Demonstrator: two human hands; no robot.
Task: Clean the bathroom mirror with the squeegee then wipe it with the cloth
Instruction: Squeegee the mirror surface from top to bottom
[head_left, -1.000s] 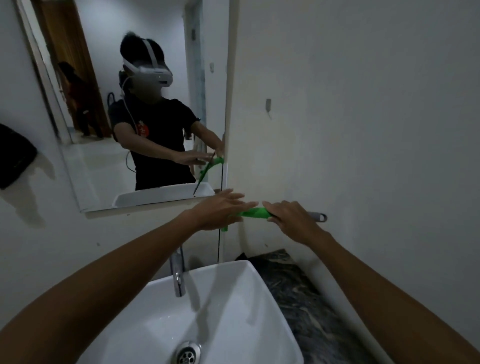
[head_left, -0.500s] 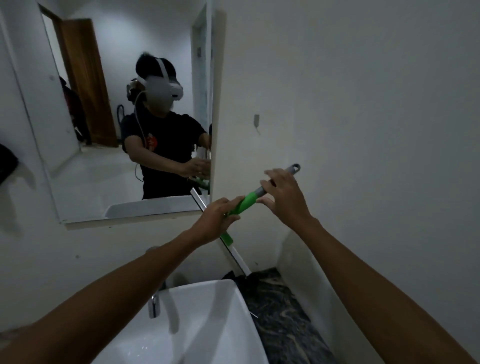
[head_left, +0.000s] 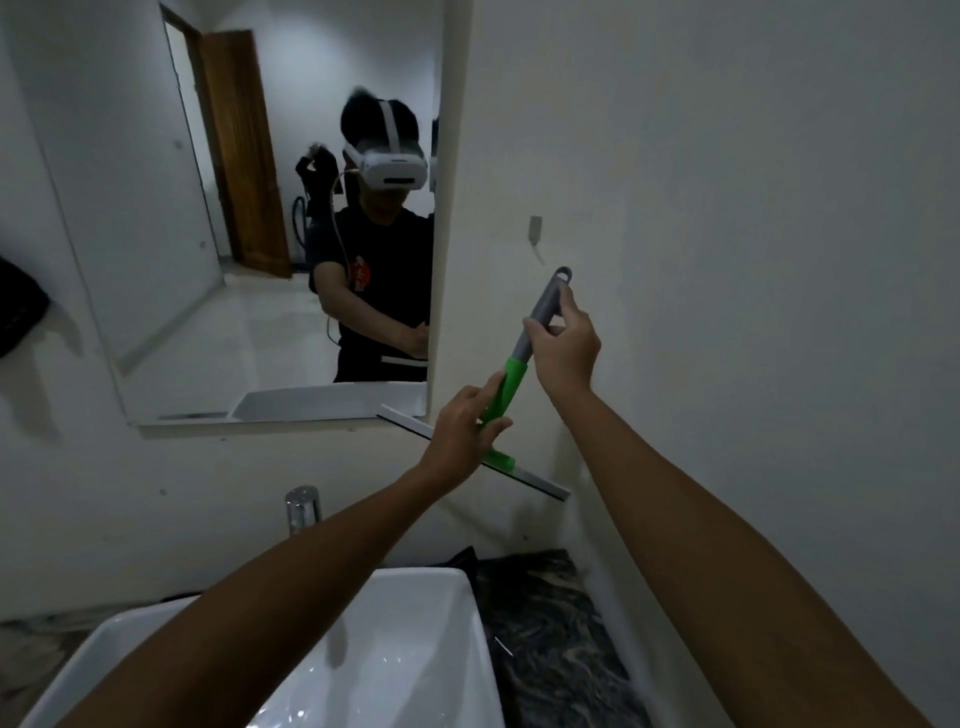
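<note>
The squeegee (head_left: 511, 382) has a green neck, a grey handle and a long pale blade. I hold it tilted, blade end down-left, just below the mirror's lower right corner. My left hand (head_left: 462, 431) grips the green neck near the blade. My right hand (head_left: 566, 348) pinches the grey handle higher up. The wall mirror (head_left: 218, 260) hangs to the left and reflects a person with a white headset. The blade's left tip overlaps the mirror's bottom edge. I see no cloth.
A white basin (head_left: 415, 649) with a chrome tap (head_left: 303, 509) sits below my arms. Dark marbled counter (head_left: 550, 639) runs to the right of it. A small hook (head_left: 535, 228) is on the right wall. A dark item (head_left: 18, 312) hangs at the far left.
The squeegee has swung from nearly level to steeply tilted, handle up. My right hand has risen along the grey handle. My view has shifted, showing more of the mirror.
</note>
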